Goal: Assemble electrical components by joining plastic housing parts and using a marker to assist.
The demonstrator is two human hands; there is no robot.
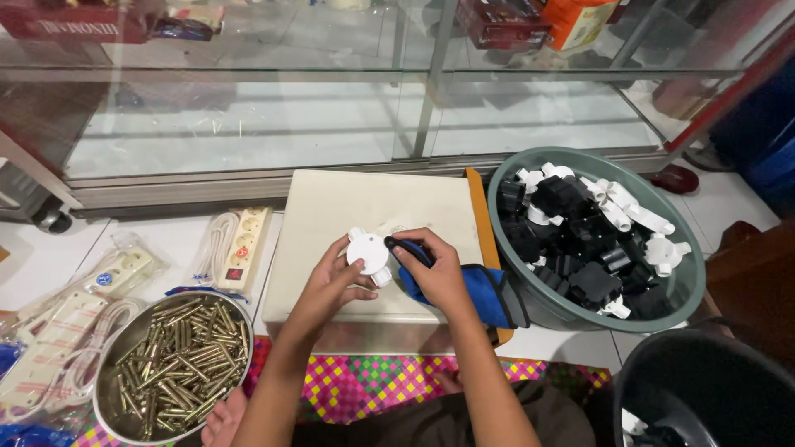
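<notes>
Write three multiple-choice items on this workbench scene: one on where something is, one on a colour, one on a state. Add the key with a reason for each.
1. Where is the metal bowl of brass pins?
A. To the person's left, near the left forearm
B. Inside the grey tub
C. On the cream board

2. What colours are the plastic parts in the grey tub?
A. Red and yellow
B. Black and white
C. All blue

3. What is the left hand doing?
A. Resting flat on the floor
B. Reaching into the metal bowl
C. Gripping a round white plastic part

Key: 1 A, the bowl sits at lower left beside the left forearm. 2 B, only black and white pieces show in the tub. 3 C, its fingers close round the white part over the cream board, while the right hand holds a dark-and-blue-handled tool to it.
</notes>
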